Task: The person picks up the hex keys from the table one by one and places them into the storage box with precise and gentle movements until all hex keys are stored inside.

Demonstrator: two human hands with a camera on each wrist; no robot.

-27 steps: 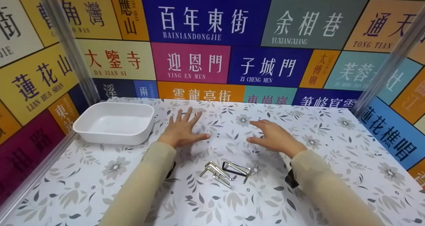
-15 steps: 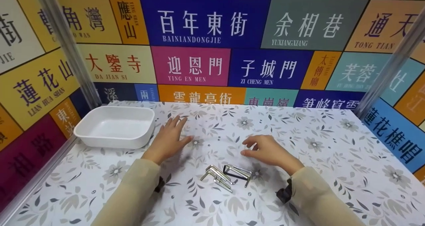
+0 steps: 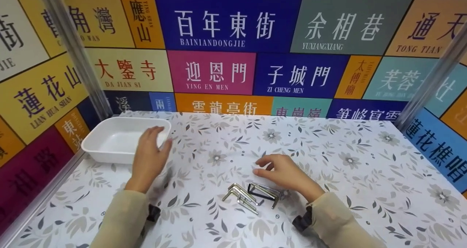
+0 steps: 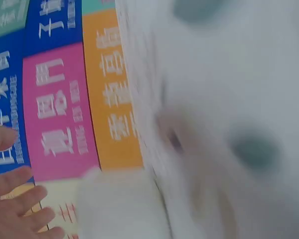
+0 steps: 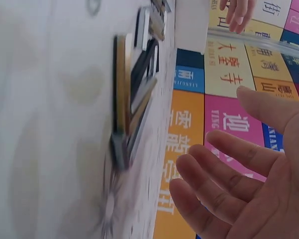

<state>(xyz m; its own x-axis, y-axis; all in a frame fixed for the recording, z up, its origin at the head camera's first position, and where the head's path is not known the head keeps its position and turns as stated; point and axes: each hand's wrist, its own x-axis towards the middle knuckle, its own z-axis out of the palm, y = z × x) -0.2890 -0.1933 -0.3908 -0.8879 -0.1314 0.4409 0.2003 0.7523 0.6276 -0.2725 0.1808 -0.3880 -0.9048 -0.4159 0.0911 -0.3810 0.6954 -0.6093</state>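
My left hand (image 3: pixel 147 160) hovers at the near right side of the white plastic basin (image 3: pixel 109 157), its fingers relaxed and holding nothing. In the left wrist view its fingers spread at the lower left, beside the blurred white basin (image 4: pixel 122 209). Over the table, my right hand (image 3: pixel 282 173) hangs loosely curved just behind a small pile of L-shaped hex keys (image 3: pixel 242 197). Most of these keys are silvery; one is black (image 3: pixel 261 193). From the right wrist, the keys (image 5: pixel 122 84) lie below and apart from the right hand (image 5: pixel 234 189), whose palm holds nothing.
A floral-patterned cloth (image 3: pixel 204 226) covers the table. Panels with large printed characters (image 3: pixel 226 25) stand behind and at both sides. Clear upright posts (image 3: pixel 78 54) mark the rear corners. A dark wrist strap (image 3: pixel 303 220) sits on the right forearm.
My left hand has moved left and nearer, from the table's middle to the basin. The right hand has come closer to the hex keys, its fingers bending more. The keys and basin stay put.
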